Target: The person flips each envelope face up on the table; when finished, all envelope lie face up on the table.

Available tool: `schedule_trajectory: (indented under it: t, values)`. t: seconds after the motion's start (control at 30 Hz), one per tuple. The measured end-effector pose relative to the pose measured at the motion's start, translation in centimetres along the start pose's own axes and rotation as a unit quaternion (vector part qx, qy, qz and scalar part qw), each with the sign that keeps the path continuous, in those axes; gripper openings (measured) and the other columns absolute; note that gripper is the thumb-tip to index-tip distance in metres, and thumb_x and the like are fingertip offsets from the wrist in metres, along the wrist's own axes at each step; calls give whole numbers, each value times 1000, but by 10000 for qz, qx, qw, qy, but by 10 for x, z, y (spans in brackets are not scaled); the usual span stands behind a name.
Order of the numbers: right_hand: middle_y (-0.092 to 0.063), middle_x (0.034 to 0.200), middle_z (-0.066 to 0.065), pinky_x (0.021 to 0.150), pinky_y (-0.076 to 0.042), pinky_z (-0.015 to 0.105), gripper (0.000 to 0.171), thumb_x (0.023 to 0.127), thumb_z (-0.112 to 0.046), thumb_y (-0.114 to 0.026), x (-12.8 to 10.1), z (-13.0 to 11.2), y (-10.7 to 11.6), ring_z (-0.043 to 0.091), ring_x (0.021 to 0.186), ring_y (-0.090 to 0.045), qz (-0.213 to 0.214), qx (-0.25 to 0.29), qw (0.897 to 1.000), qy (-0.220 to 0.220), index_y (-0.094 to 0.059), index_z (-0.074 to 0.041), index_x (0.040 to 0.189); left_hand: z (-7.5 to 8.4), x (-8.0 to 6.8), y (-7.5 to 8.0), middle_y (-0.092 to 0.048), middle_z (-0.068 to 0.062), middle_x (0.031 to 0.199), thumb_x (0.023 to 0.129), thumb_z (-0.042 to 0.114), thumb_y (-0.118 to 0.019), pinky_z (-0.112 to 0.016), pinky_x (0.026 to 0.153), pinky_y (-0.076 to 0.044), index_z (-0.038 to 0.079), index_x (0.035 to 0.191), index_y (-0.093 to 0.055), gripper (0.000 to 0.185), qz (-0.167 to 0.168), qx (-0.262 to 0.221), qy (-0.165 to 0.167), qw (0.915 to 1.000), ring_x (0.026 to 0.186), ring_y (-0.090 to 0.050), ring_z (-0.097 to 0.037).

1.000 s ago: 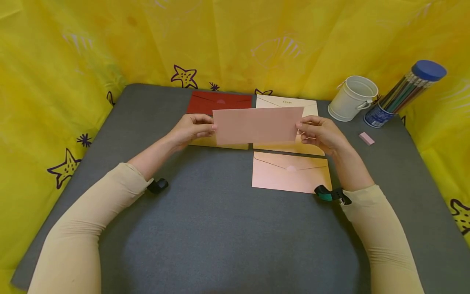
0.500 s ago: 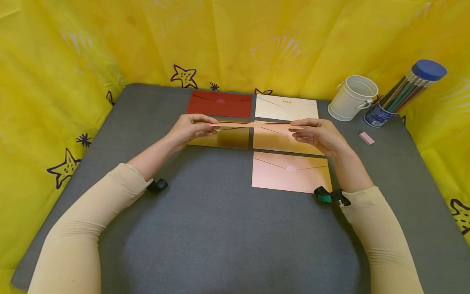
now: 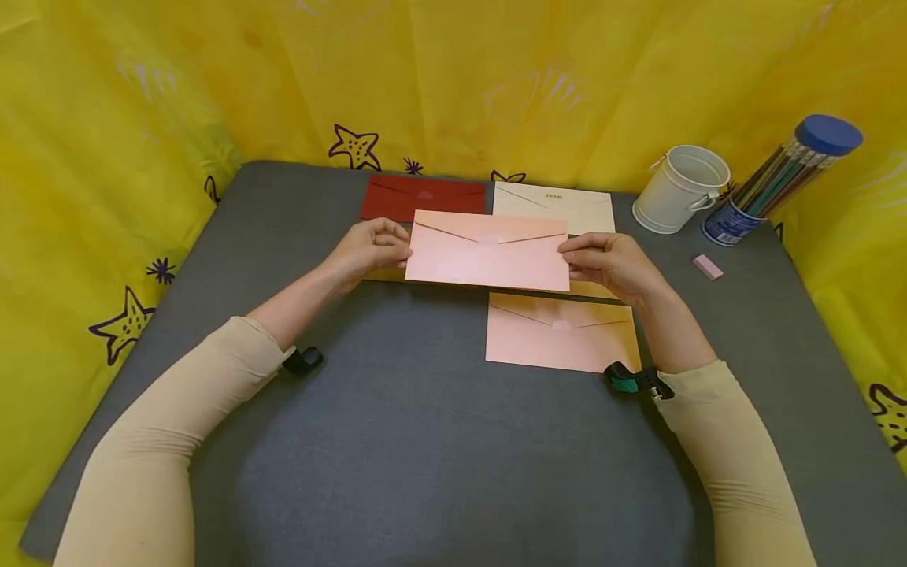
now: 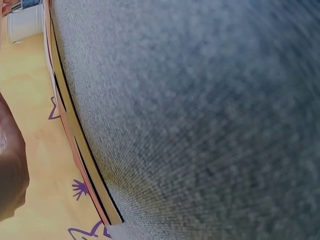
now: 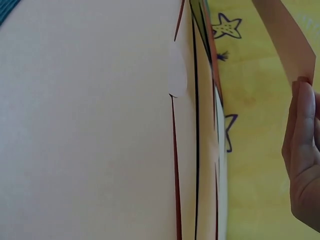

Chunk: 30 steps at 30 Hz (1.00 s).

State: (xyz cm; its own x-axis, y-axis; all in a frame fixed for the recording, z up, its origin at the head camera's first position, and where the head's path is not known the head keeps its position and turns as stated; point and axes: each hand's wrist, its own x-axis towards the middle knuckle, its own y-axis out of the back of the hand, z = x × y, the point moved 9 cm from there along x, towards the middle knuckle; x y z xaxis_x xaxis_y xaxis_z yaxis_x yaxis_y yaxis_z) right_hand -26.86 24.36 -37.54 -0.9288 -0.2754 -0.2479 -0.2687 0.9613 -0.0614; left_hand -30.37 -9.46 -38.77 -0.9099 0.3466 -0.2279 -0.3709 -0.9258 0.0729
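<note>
White bucket (image 3: 682, 188), pencil tube (image 3: 779, 180), pink eraser (image 3: 707, 267), grey mat (image 3: 425, 441).

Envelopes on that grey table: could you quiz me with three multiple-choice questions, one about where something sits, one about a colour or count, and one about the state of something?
1. Where is the white cup?
A. at the far right of the table, beside the pencil tube
B. at the near left corner
C. on the red envelope

2. What colour is the envelope at the far left of the back row?
A. blue
B. dark red
C. green

3. How is the pink envelope between the left hand and right hand held?
A. crumpled in one fist
B. lying untouched
C. pinched at both short ends, flap side up

Answers: 1 A, the cup stands next to the tube; 2 B, it is dark red; 3 C, fingers grip each end and the flap shows.
</note>
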Motion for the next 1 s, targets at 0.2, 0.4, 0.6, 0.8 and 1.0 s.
schedule_trajectory:
  t: [0.2,0.4,0.6,0.8,1.0]
  values:
    - [-69,85,-3,66,-60,25,45,92,5,-62,0,2,-3,11,71,-68,148,-451,9985,-263,-40,-11,127,-1,-1,-6,-68,5,77,90,-1,-66,-24,75,-58,15,150,-32,71,-678,368,32,9970,78,-68,-10]
    - [-63,90,-2,71,-61,28,73,91,4,-64,-1,5,-16,12,74,-66,-141,-859,9954,-396,-27,-14,151,-4,-1,-5,-65,0,84,84,-3,-71,-32,76,-56,23,154,-30,86,-1211,882,92,9887,79,-63,-16]
    - [-57,90,-1,74,-61,29,70,90,2,-66,-1,10,-27,12,74,-65,-294,-1080,9920,-588,-32,-15,149,-5,-1,1,-62,-3,88,83,-2,-74,-33,73,-56,24,149,-37,80,-1240,1156,211,9853,79,-61,-16]
    - [-59,91,1,76,-62,33,64,90,0,-67,2,12,-37,13,74,-67,-377,-1115,9914,-569,-37,-13,145,-6,0,12,-59,-3,83,85,5,-74,-31,71,-55,15,140,-43,64,-1074,1386,339,9839,73,-61,-17]
    - [-60,92,1,75,-62,33,64,91,1,-64,5,18,-54,12,74,-67,-609,-1133,9902,-543,-35,-8,148,-9,4,24,-57,-1,79,88,11,-74,-28,66,-54,6,122,-50,42,-1007,1512,610,9815,64,-58,-15]
